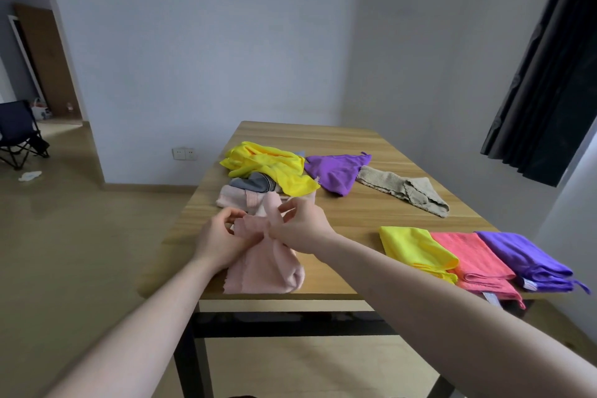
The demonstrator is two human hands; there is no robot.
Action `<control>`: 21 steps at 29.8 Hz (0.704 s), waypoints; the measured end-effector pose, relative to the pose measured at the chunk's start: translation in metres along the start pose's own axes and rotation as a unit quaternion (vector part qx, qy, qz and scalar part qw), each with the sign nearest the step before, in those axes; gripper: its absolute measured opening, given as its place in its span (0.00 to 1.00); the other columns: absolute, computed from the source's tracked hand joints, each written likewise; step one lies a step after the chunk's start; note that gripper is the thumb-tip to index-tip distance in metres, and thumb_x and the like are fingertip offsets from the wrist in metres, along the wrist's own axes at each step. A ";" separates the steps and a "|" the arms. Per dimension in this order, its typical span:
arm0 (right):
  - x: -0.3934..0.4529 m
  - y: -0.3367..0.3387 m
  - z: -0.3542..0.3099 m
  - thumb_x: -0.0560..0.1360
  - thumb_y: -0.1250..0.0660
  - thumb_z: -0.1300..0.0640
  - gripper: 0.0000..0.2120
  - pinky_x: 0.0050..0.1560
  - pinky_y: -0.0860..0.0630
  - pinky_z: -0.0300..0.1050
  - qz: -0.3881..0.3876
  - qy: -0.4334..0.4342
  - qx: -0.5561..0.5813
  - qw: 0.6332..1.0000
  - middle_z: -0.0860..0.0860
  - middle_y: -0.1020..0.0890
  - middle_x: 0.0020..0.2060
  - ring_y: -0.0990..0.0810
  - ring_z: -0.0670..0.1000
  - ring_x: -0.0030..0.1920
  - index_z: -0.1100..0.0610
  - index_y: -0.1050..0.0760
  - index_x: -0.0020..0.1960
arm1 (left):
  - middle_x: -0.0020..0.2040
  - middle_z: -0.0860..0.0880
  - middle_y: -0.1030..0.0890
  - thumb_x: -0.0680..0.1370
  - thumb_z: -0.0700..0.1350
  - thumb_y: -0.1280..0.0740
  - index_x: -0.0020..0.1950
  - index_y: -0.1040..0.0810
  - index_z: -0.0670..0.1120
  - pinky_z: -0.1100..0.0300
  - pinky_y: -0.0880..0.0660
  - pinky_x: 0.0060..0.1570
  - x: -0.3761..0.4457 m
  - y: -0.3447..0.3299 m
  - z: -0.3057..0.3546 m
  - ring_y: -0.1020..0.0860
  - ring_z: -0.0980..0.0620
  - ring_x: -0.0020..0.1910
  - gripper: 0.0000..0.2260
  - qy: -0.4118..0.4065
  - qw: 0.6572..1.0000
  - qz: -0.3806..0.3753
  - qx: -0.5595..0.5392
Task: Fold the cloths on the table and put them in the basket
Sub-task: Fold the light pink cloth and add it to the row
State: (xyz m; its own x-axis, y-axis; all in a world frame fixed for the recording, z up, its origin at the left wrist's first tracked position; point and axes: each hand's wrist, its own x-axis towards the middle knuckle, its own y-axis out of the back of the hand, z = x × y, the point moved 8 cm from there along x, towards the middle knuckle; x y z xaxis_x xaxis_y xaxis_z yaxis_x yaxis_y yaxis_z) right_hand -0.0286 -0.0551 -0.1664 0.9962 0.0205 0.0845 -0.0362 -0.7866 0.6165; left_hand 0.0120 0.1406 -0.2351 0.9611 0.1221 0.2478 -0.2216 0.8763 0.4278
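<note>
Head view — both the left hand (223,237) and right hand (302,226) pinch the pink cloth (263,263), hanging lengthwise toward the table (355,213) edge.

Dark curtain (546,68) at right, folding chair (17,132) and brown door (45,61) far left, wall socket (184,153).

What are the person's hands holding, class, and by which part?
Both the left hand and the right hand hold the pale pink cloth, pinching its bunched upper edge, while the rest lies on the table.
</note>
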 end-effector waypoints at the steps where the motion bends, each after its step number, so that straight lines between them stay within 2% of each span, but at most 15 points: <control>1: -0.001 -0.004 -0.003 0.75 0.30 0.41 0.22 0.47 0.22 0.43 0.000 0.003 0.003 1.000 0.45 0.18 0.45 0.19 0.47 0.47 0.54 0.22 0.62 | 0.45 0.58 0.16 0.61 0.64 0.21 0.48 0.20 0.56 0.51 0.19 0.47 -0.001 0.000 0.002 0.17 0.57 0.45 0.22 -0.002 1.000 -0.001 0.003; 5: 0.003 -0.020 -0.007 0.75 0.31 0.41 0.22 0.57 0.19 0.50 0.002 0.011 0.006 1.000 0.48 0.15 0.51 0.17 0.50 0.53 0.56 0.21 0.62 | 0.48 0.58 0.17 0.59 0.67 0.30 0.51 0.20 0.56 0.53 0.20 0.47 -0.002 0.001 0.006 0.18 0.56 0.46 0.25 -0.010 1.000 -0.002 0.009; 7: 0.004 -0.029 -0.007 0.76 0.32 0.45 0.20 0.58 0.19 0.50 -0.006 0.012 0.003 1.000 0.49 0.15 0.52 0.17 0.50 0.54 0.57 0.21 0.62 | 0.49 0.57 0.16 0.63 0.64 0.31 0.51 0.20 0.57 0.50 0.20 0.50 0.000 0.001 0.001 0.18 0.56 0.47 0.20 -0.011 1.000 0.000 0.008; 9: 0.005 -0.037 -0.006 0.77 0.32 0.48 0.19 0.60 0.21 0.50 -0.009 0.015 -0.006 1.000 0.50 0.16 0.54 0.19 0.51 0.57 0.57 0.21 0.63 | 0.47 0.57 0.16 0.70 0.57 0.31 0.50 0.19 0.57 0.48 0.19 0.51 0.004 0.001 -0.004 0.17 0.56 0.47 0.10 -0.005 1.000 0.008 -0.003; 11: 0.004 -0.045 -0.003 0.78 0.33 0.49 0.18 0.63 0.23 0.49 -0.012 0.009 0.000 1.000 0.50 0.17 0.57 0.20 0.52 0.60 0.57 0.21 0.63 | 0.45 0.56 0.15 0.74 0.51 0.32 0.48 0.18 0.56 0.48 0.19 0.51 0.008 0.002 -0.009 0.17 0.56 0.46 0.05 0.002 1.000 0.014 -0.019; 13: 0.001 -0.051 0.002 0.78 0.34 0.46 0.19 0.63 0.24 0.46 -0.016 -0.003 0.022 1.000 0.49 0.17 0.56 0.20 0.51 0.59 0.56 0.23 0.64 | 0.45 0.56 0.15 0.76 0.47 0.32 0.48 0.17 0.55 0.52 0.20 0.51 0.010 0.001 -0.011 0.17 0.54 0.48 0.05 0.014 0.999 0.013 -0.036; 15: -0.004 -0.053 0.007 0.78 0.33 0.46 0.19 0.57 0.23 0.44 -0.020 -0.011 0.054 0.998 0.48 0.18 0.54 0.20 0.49 0.56 0.55 0.26 0.64 | 0.46 0.55 0.15 0.76 0.45 0.32 0.48 0.16 0.53 0.58 0.23 0.47 0.010 0.002 -0.010 0.18 0.52 0.50 0.06 0.025 0.998 0.018 -0.058; 16: -0.006 -0.055 0.009 0.77 0.33 0.48 0.20 0.54 0.22 0.44 -0.024 -0.015 0.066 0.997 0.47 0.19 0.54 0.20 0.49 0.55 0.54 0.27 0.65 | 0.45 0.55 0.15 0.75 0.47 0.32 0.48 0.16 0.52 0.60 0.26 0.44 0.009 0.004 -0.008 0.18 0.51 0.50 0.06 0.030 0.997 0.024 -0.072; 19: -0.011 -0.055 0.015 0.74 0.30 0.50 0.21 0.54 0.19 0.48 -0.021 -0.014 0.104 0.994 0.44 0.18 0.54 0.18 0.49 0.54 0.51 0.29 0.65 | 0.42 0.54 0.15 0.69 0.60 0.32 0.45 0.15 0.50 0.61 0.28 0.40 0.004 0.006 -0.002 0.19 0.54 0.46 0.16 0.033 0.994 0.031 -0.096; 21: -0.015 -0.052 0.016 0.72 0.29 0.53 0.19 0.53 0.18 0.49 -0.008 0.006 0.121 0.993 0.42 0.18 0.54 0.17 0.49 0.53 0.49 0.29 0.61 | 0.43 0.56 0.15 0.66 0.63 0.26 0.46 0.16 0.51 0.63 0.27 0.41 0.004 0.003 -0.002 0.19 0.59 0.45 0.18 0.027 0.995 0.021 -0.092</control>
State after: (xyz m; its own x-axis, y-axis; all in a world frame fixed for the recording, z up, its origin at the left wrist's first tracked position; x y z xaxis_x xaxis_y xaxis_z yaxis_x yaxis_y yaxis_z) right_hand -0.0407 -0.0244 -0.2125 0.9955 0.0408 0.0861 0.0017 -0.9112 0.4120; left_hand 0.0150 0.1450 -0.2348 0.9601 0.1814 0.2128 -0.2329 0.9398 0.2500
